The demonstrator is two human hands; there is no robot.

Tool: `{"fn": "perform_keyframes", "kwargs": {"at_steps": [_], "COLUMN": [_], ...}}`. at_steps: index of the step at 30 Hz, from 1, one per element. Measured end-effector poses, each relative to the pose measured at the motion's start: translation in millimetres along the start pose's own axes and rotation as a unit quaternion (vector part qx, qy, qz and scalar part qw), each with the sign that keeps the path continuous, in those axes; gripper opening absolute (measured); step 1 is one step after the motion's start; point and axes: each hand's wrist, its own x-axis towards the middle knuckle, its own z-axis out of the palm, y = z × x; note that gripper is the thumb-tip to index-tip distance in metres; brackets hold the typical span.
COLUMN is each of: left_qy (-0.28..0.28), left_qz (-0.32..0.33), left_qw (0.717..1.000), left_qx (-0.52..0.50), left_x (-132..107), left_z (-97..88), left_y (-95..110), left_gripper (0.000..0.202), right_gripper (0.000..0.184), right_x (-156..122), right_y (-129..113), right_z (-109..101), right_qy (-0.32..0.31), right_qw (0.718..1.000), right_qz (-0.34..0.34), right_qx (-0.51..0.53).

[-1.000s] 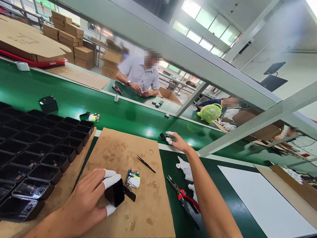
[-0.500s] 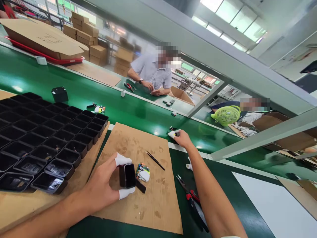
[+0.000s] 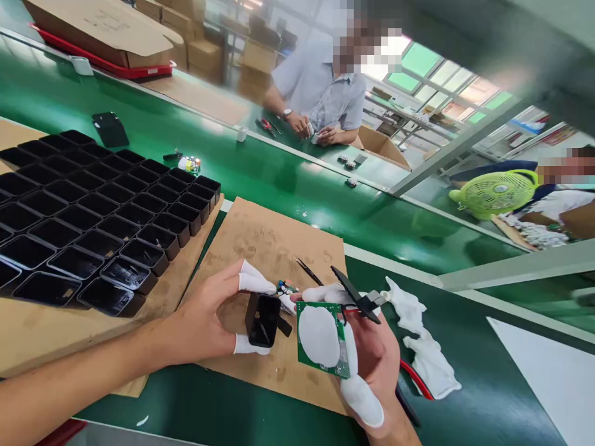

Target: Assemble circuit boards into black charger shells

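Observation:
My left hand (image 3: 204,322) wears white finger cots and grips a small black plastic housing (image 3: 263,319), its open side facing me. My right hand (image 3: 367,365) holds a green circuit board (image 3: 320,337) with a white pad on its face, close beside the housing. A black flat piece (image 3: 356,294) juts up from behind the board. Both hands hover over a brown cardboard mat (image 3: 274,248). Black tweezers (image 3: 307,271) and another small circuit board (image 3: 287,287) lie on the mat behind my fingers.
A black tray of several empty cells (image 3: 93,210) sits on the left. White gloves (image 3: 418,334) and red-handled pliers (image 3: 413,381) lie to the right. The green conveyor belt (image 3: 279,179) carries a black housing (image 3: 110,128) and a board (image 3: 189,164). Two people work across the belt, by a green fan (image 3: 497,193).
My right hand came back from the belt's edge carrying the green circuit board and now holds it beside the housing. The left hand turned the housing open side toward me. The view tilted down.

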Motion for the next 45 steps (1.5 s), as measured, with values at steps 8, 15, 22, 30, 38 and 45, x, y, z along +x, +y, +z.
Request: {"fn": "perform_keyframes", "kwargs": {"at_steps": [8,15,22,30,38,45], "left_qy": [-0.052,-0.170,-0.168,-0.130,-0.070,-0.083], "left_qz": [-0.078,-0.111,0.002,-0.078,-0.023,0.040], "left_qw": [0.995,0.979,0.915,0.961,0.995,0.995], "left_qx": [-0.030,0.028,0.367,0.230,0.062,0.044], "left_x": [-7,-2,1,-3,-5,-7], "left_z": [-3.4,-26.5,-25.9,-12.1,-2.0,-0.4], "left_y": [0,-3,-5,3,13,5], "left_gripper": [0.068,0.045,0.097,0.040,0.063,0.074], "right_gripper": [0.049,0.047,0.049,0.050,0.079,0.075], "right_x": [-5,1,0,3,-9,-12], "right_y": [17,15,21,17,9,3], "right_z": [-25,-25,-24,-20,-15,-8], "right_qy": [0.074,0.081,0.087,0.069,0.025,-0.055], "right_qw": [0.994,0.992,0.994,0.995,0.998,0.998], "right_qz": [0.061,0.069,0.052,0.057,0.046,0.013], "right_qx": [0.059,0.067,0.042,0.034,-0.025,0.029]}}
